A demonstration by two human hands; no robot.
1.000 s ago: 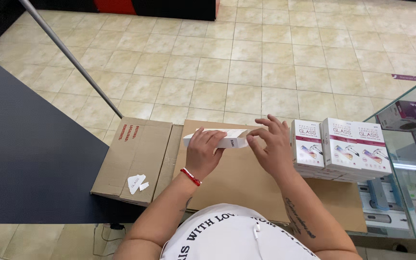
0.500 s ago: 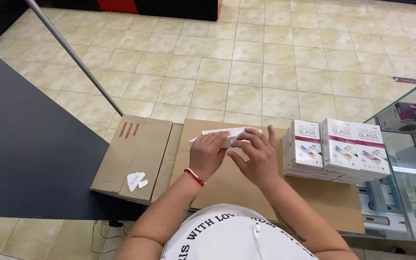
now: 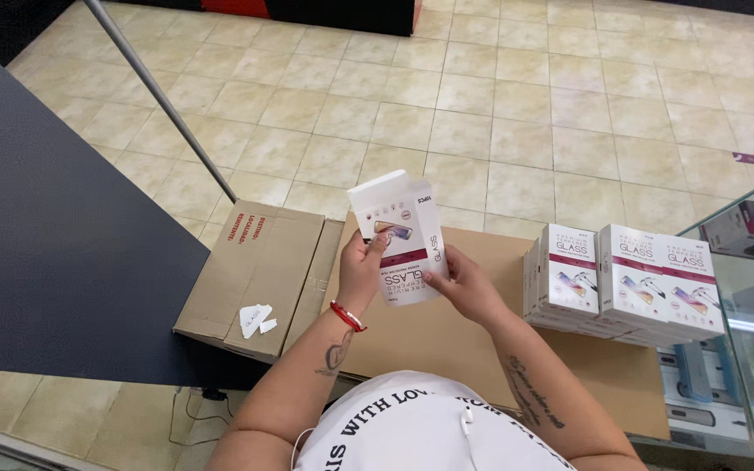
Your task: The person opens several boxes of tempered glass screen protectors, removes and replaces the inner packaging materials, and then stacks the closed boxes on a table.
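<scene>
The fingers (image 3: pixel 375 247) of the left hand (image 3: pixel 361 272) are curled around the left edge of a small white box (image 3: pixel 399 237), with the thumb pressed on its printed front. The fingers (image 3: pixel 439 281) of the right hand (image 3: pixel 464 286) pinch the lower right corner of the same box — the thumb on the front, the other fingers behind it, where I cannot see them well. The box is in the centre of the frame, lifted above the cardboard and standing almost upright, a little tilted to the left. Its top flap is open and points up. The front has a dark red band and a small picture of a phone.

On the left wrist there is a red bracelet (image 3: pixel 346 317), and both forearms have tattoos.

Under the hands lies a flat sheet of brown cardboard (image 3: pixel 447 340). Just beside it, in the lower left of the frame, there is a closed cardboard carton (image 3: pixel 259 270) with two small white scraps (image 3: pixel 255 321) on its top. To the right of the hands, a row of white boxes (image 3: pixel 626 283) of the same kind stands upright on the cardboard — near the right hand but not touching it. At the right edge of the frame is a glass showcase (image 3: pixel 748 296) with more packages inside. A dark desk (image 3: pixel 54 235) fills the left side, and a grey metal pole (image 3: pixel 163 100) crosses the tiled floor (image 3: pixel 517 105) in the upper left.
</scene>
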